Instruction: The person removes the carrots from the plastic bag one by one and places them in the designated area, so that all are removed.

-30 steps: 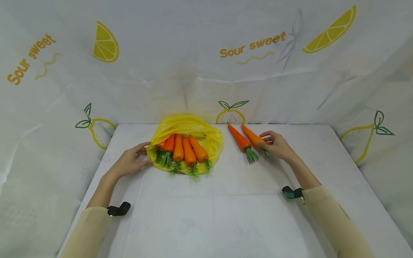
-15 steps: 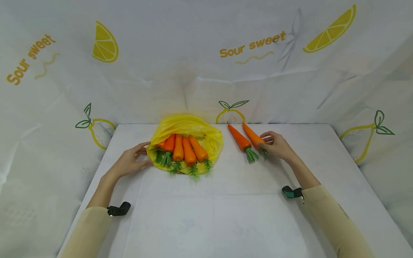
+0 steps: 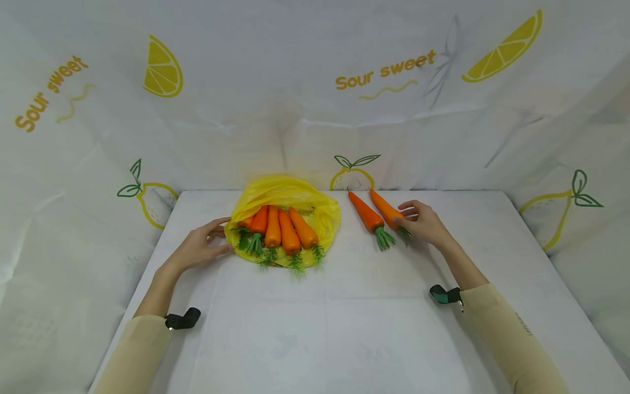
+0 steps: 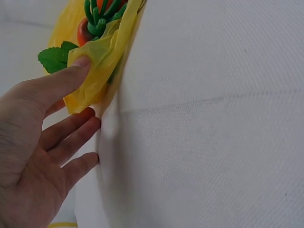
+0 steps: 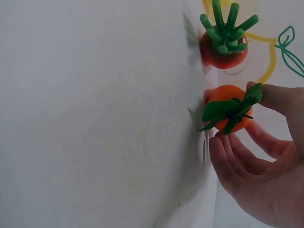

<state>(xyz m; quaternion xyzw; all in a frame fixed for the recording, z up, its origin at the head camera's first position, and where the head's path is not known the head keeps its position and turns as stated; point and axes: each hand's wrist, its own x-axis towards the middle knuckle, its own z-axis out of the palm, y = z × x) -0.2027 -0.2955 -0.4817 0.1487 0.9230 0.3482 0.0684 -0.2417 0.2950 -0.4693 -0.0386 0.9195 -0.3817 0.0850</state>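
A yellow plastic bag (image 3: 275, 189) lies with its mouth facing me, several orange carrots (image 3: 289, 232) with green tops inside it. At its left rim, my left hand (image 3: 202, 246) pinches the edge of the bag; the left wrist view shows the thumb (image 4: 78, 69) over the plastic and the fingers behind it. To the right of the bag, my right hand (image 3: 423, 221) holds a carrot (image 3: 385, 207) near its leafy end, thumb on one side and fingers on the other. Just left of this lies another carrot (image 3: 365, 212) with stubby green stems.
The white table (image 3: 315, 339) meets a white cloth backdrop (image 3: 275, 82) printed with lemons and lettering right behind the bag and carrots. Black wrist mounts (image 3: 183, 318) stick out from both sleeves. The carrot tips point to the backdrop.
The carrot in my right hand has shifted very slightly to the right. Both hands, the bag and the other carrots stay in place.
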